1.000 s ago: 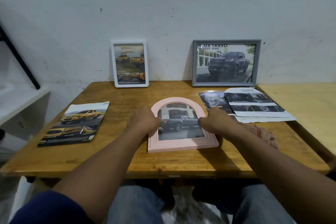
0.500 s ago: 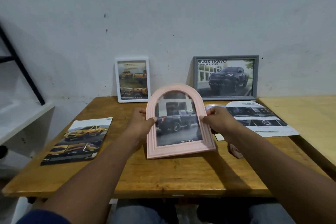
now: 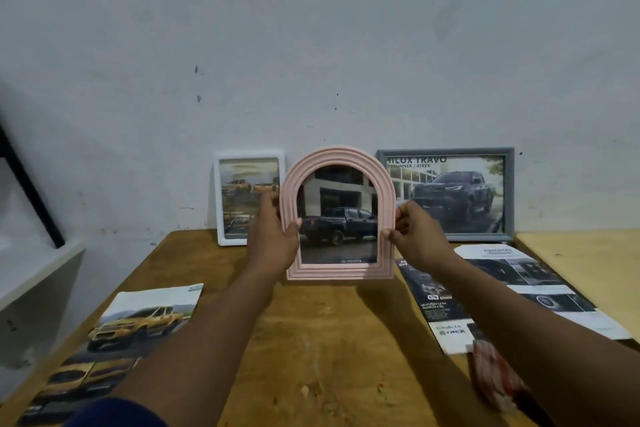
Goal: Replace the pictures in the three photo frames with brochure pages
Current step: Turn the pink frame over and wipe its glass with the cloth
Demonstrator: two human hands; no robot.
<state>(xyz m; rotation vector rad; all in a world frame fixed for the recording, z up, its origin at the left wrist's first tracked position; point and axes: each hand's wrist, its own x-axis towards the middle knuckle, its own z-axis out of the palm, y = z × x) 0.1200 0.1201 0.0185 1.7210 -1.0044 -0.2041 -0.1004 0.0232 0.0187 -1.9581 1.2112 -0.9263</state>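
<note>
Both of your hands had the pink arched frame (image 3: 337, 215) pinched by its side rails, the left hand (image 3: 273, 236) closed on the left edge with the thumb across the front, the right hand (image 3: 414, 236) closed on the right edge, so each grip was shut on the frame and nothing else. You held it upright above the back of the bench (image 3: 329, 340), in front of the wall, between the white frame (image 3: 247, 198) and the grey frame (image 3: 446, 194), both of which leaned against that wall with truck pages inside. A dark pickup page already showed in the arch. By my reading, you were about to stand it with the others: lower the bottom edge first, lean the top back gently, and keep thumbs off the glazing. Loose brochure pages (image 3: 512, 288) lay to your right, another brochure (image 3: 138, 326) to your left.
</note>
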